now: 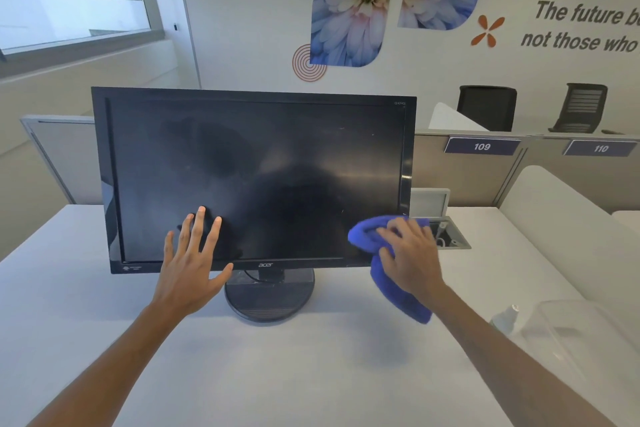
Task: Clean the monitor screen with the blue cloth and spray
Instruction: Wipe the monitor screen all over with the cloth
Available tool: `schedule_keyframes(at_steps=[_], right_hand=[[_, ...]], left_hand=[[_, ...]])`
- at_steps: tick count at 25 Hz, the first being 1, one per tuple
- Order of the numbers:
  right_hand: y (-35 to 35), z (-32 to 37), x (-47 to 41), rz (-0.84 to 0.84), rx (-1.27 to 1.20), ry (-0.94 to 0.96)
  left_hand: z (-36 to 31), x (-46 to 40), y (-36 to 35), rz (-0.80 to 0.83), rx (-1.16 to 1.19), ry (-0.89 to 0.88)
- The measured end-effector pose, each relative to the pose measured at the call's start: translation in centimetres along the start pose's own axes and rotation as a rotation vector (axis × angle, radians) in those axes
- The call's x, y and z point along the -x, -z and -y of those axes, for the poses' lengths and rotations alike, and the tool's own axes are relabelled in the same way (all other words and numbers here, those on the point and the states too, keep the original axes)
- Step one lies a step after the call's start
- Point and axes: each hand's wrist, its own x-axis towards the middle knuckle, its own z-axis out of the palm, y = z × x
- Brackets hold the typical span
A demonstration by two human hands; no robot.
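Note:
A black monitor (256,163) with a dark screen stands on a round base in the middle of the white desk (242,374). My left hand (192,263) is spread flat, fingers straight, with its fingertips on the lower left part of the screen. My right hand (410,253) grips a bunched blue cloth (367,236) against the screen's lower right corner; the cloth's tail hangs below the bezel. A clear spray bottle (505,319) stands on the desk at the right, beside my right forearm.
A clear plastic container (575,340) sits at the desk's right edge next to the spray bottle. Behind the monitor's right side is an open cable box (446,236) in the desk. Grey partitions and two black chairs (486,107) stand beyond.

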Motion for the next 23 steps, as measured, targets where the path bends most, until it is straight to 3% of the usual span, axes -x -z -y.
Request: schedule_keyframes(at_steps=[3,5,10,23], right_hand=[[3.2,-1.2,-5.9,-0.220,-0.049,-0.145],[4.8,-1.5,-10.3,-0.276,-0.047,-0.155],[4.4,-1.6,-17.5,-0.145,0.076,-0.188],[-0.3,-1.2,-5.6,0.015,0.011,-0.323]], left_hand=[[-0.2,0.0,-0.2,-0.007,0.009,0.000],[-0.3,-0.1,-0.2,-0.011,0.016,0.005],[-0.1,0.0,-0.4,-0.015,0.037,0.005],[0.0,-0.2,-0.9,-0.024,0.026,-0.004]])
